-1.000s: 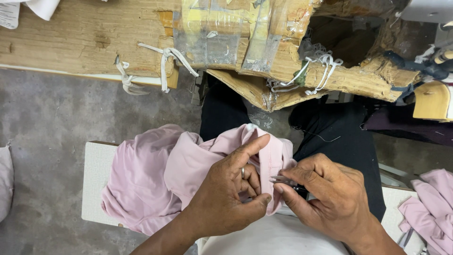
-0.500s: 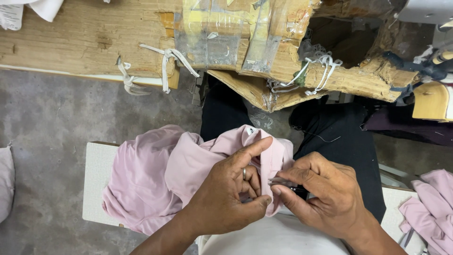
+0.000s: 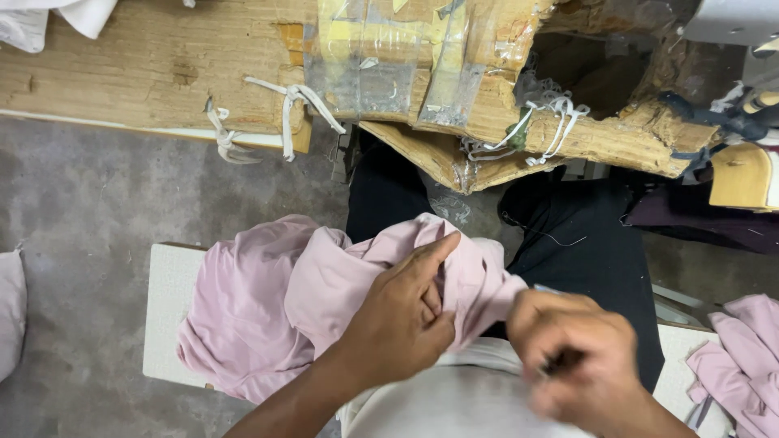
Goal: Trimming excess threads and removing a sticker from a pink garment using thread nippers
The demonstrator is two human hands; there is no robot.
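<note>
Hands: left (image 3: 402, 320) grips pink garment (image 3: 268, 300) | right (image 3: 580, 357) blurred, closed on small dark tool (image 3: 560, 362)

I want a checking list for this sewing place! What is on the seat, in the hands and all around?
Surface: white bench under the cloth, grey floor.
Job's things: pink garment bunched on the lap and bench.
Clutter: more pink cloth at right; white cloth ties on a worn wooden table.
Grippers: left hand pinches the garment; right hand blurred, its hold unclear.
Cables: nothing seen.
Surroundings: black trousers.
</note>
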